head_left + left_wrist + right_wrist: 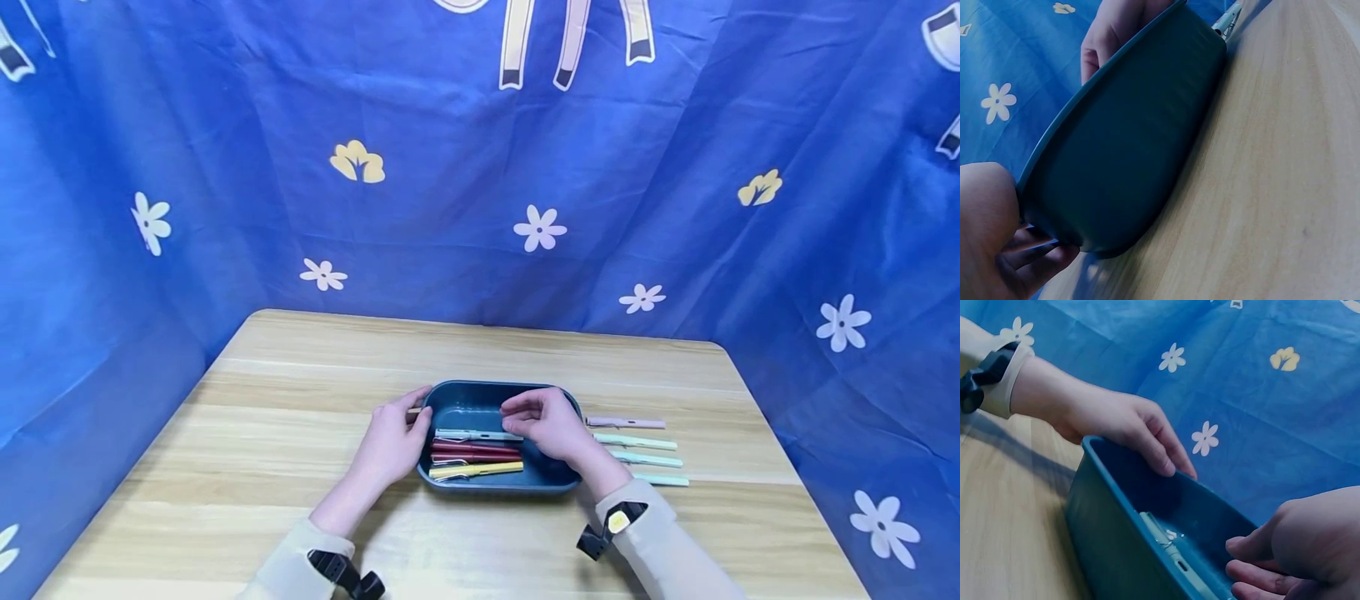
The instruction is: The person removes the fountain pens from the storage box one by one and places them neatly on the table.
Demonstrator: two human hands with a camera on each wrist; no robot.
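A dark teal plastic bin [510, 488] stands on the table, with pens lying side by side in its left half. A pale blue-green pen [474, 435] is the farthest back, then dark red pens [474, 452], then a yellow pen [480, 470] at the front. My left hand [395, 435] grips the bin's left end, its thumb over the rim and fingers against the outer wall. Over the right part of the bin is my right hand [551, 422], fingers loosely bent with nothing visible between them. Its thumb tip is close to the pale pen's right end.
Right of the bin, a lilac pen [633, 423] and several pale green pens, one a mint pen [645, 442], lie in a column on the wooden table [285, 400]. A blue patterned curtain [450, 275] surrounds the table's back and sides.
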